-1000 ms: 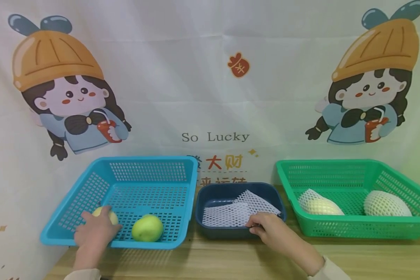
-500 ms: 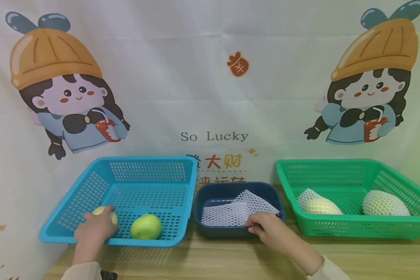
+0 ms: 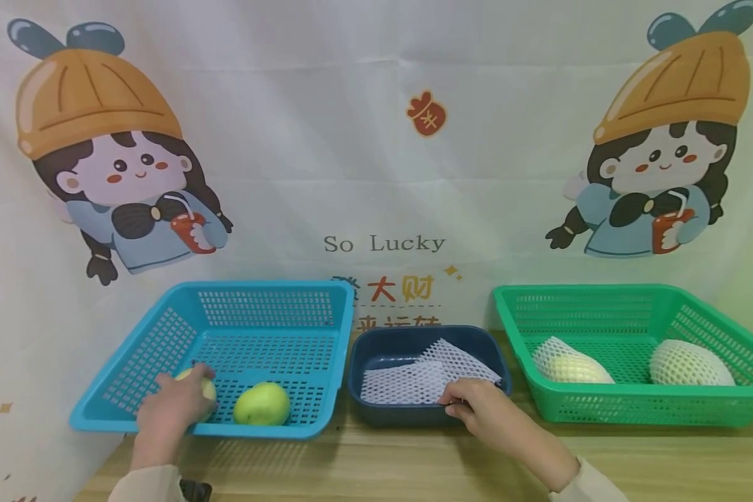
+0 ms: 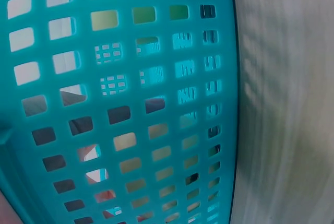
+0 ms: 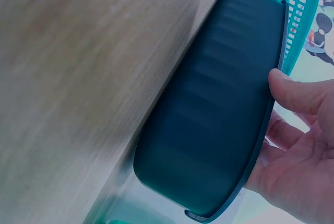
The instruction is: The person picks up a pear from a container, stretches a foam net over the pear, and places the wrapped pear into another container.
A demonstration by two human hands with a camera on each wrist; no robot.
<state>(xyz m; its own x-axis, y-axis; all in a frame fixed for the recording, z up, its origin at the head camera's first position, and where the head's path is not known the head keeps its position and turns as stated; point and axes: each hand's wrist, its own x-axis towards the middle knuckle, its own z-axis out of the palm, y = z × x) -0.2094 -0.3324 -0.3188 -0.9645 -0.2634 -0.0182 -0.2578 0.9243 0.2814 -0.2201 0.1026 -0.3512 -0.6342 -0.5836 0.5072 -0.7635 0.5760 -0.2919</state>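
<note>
In the blue basket (image 3: 316, 436), my left hand (image 3: 172, 404) is curled round a pale yellow pear (image 3: 208, 392), partly hidden behind the fingers. A greener pear (image 3: 262, 404) lies to its right. My right hand (image 3: 477, 404) grips the front rim of the navy basin (image 3: 401, 417), thumb (image 5: 287, 85) on the outer side and fingers behind the rim. White foam nets (image 3: 404, 385) lie flat in that basin, close to the right fingertips. The left wrist view shows mostly the basket's slotted wall (image 4: 125, 109); the left fingers' grip is hidden there.
A green basket (image 3: 640, 408) at the right holds two fruits in white foam nets, one at its left (image 3: 574, 366) and another at its right (image 3: 690, 362). The containers stand on a wooden table (image 3: 364, 464) before a printed cloth backdrop (image 3: 376, 139).
My left hand's spread fingers have drawn in round the pale yellow pear, which has shifted slightly to the right. The right hand stays at the basin's rim.
</note>
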